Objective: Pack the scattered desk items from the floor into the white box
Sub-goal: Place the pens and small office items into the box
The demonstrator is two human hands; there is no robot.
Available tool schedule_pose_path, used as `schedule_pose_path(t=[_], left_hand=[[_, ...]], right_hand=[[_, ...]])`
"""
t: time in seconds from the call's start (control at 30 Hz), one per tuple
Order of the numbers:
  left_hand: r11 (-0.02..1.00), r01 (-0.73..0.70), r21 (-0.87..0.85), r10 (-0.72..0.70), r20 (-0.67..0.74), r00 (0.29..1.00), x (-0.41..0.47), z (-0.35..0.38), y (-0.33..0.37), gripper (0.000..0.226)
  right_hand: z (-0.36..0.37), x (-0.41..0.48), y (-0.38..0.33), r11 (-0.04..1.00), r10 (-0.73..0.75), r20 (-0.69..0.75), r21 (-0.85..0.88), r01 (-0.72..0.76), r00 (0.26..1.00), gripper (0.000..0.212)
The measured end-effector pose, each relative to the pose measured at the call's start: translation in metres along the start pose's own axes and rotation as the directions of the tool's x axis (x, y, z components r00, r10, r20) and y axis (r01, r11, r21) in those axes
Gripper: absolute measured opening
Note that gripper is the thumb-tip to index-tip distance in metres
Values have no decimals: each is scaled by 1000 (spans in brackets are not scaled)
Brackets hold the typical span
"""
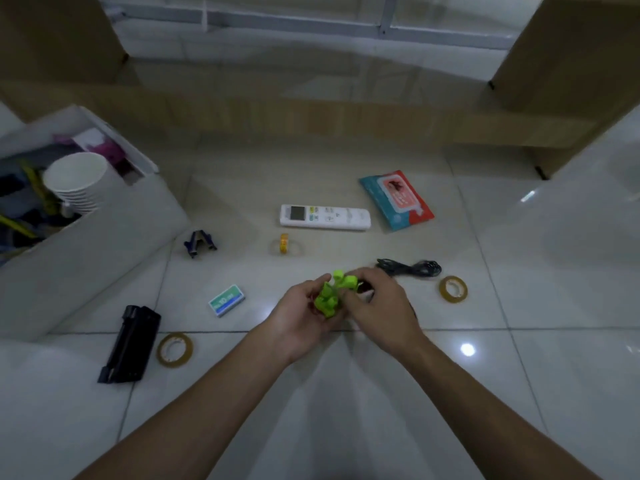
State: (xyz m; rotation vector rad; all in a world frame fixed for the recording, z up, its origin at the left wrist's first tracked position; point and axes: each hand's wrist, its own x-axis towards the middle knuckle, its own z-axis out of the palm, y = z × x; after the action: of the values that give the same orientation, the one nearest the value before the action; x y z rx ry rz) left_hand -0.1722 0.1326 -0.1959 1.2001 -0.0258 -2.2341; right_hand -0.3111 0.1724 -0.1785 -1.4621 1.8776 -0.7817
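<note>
Head camera looks down on both hands meeting low over the tiled floor (485, 393): the left hand (304, 315) cups a cluster of bright green plastic pieces (329, 297) in curled fingers, and the right hand (379, 301) pinches the top of that same cluster. The white box (104, 244) sits off to the left with a stack of paper cups (78, 178) inside, while the remote (325, 217), the wipes pack (396, 200) and the black cable (410, 268) lie on the floor beyond the hands.

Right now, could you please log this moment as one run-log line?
left hand and right hand: hold green plastic pieces | white box: partly filled | floor: remote, wipes pack unpacked
</note>
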Motion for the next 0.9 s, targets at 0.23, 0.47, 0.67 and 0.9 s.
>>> schedule_pose_path(t=[0.23,0.47,0.67,0.9], left_hand=[[994,-86,-71,85,-14,996,-27,-16,29,28],[969,-240,-53,232,-122,965,-75,-42,105,38],[892,-306,334,365,-131,922,-120,-51,156,54],[782,-534,322,589,-99,802,-141,-53,202,47]], right_hand=[[38,3,-35,967,-254,141,65,247,957,39],[93,29,-103,875,-453,408,35,482,793,50],[111,64,-169,755,-651,242,98,649,720,37],[140,93,-228,792,-604,74,168,587,794,27]])
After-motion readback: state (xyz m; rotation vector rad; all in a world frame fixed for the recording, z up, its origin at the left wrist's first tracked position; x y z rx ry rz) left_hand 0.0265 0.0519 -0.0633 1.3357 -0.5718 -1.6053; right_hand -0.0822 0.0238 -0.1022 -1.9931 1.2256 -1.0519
